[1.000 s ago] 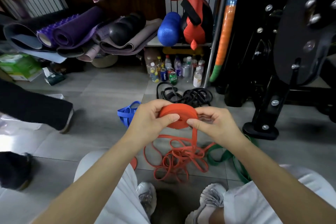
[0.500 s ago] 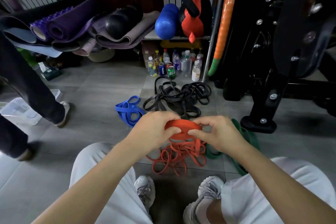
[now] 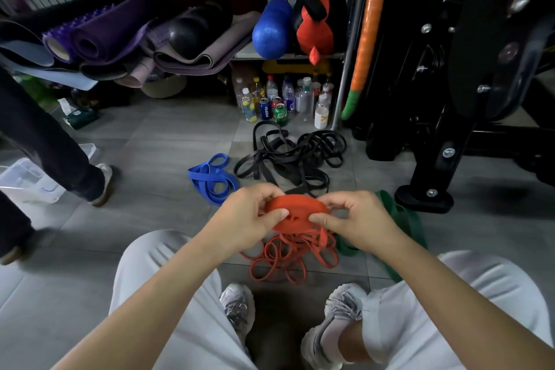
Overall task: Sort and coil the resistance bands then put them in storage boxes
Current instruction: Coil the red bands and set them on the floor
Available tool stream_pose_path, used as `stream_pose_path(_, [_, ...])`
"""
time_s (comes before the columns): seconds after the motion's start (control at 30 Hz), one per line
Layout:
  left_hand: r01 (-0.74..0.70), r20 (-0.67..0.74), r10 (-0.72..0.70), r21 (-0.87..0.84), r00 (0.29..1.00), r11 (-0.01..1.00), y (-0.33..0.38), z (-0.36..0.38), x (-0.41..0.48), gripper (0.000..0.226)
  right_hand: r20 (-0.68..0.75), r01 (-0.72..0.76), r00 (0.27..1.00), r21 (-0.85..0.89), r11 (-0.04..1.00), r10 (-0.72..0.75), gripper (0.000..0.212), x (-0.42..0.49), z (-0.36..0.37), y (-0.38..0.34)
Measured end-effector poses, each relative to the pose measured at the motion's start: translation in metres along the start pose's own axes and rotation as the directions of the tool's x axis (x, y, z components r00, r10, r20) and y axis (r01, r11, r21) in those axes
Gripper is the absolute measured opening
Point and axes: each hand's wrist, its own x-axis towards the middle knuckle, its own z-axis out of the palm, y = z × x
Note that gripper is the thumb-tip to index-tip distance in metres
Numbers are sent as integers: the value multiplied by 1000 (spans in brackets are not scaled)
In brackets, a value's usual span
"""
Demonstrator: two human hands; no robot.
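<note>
Red rubber, wound into a flat coil [image 3: 295, 210], is held up over the grey floor [image 3: 168, 141], pinched between both hands. The left hand [image 3: 243, 219] grips its left edge, thumb on the near face and fingers curled over the far rim, and the right hand [image 3: 357, 219] clamps the right edge the same way. Below the coil a loose strand drops into a tangle of red loops [image 3: 288, 258] on the floor. Beyond the coil lies a heap of black bands [image 3: 294, 156]. Beyond it to the left is a folded blue band [image 3: 210, 180]. Just right of it, partly behind the right hand, is a green band [image 3: 405, 219]. Far left of the coil, a clear plastic box [image 3: 24, 183] stands beside another person's leg [image 3: 54, 144].
</note>
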Motion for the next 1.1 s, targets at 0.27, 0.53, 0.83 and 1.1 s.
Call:
stream_pose_path(0.27, [-203, 21, 211, 387, 977, 899, 17, 5, 3, 30, 35, 148, 989, -113, 982, -145, 18, 8, 4, -12])
stream_pose_path(0.53, [-239, -213, 263, 136, 941, 962, 17, -9, 10, 27, 71, -8, 997, -28, 1000, 10, 23, 15, -1, 3])
stream_pose_path(0.83, [-204, -360, 147, -128, 921, 971, 19, -29, 35, 31, -106, -12, 994, 76, 997, 20, 23, 52, -15, 3])
stream_pose_path(1.1, [-237, -423, 132, -206, 897, 949, 27, -37, 45, 39, -150, 89, 986, 131, 987, -69, 24, 83, -49, -31])
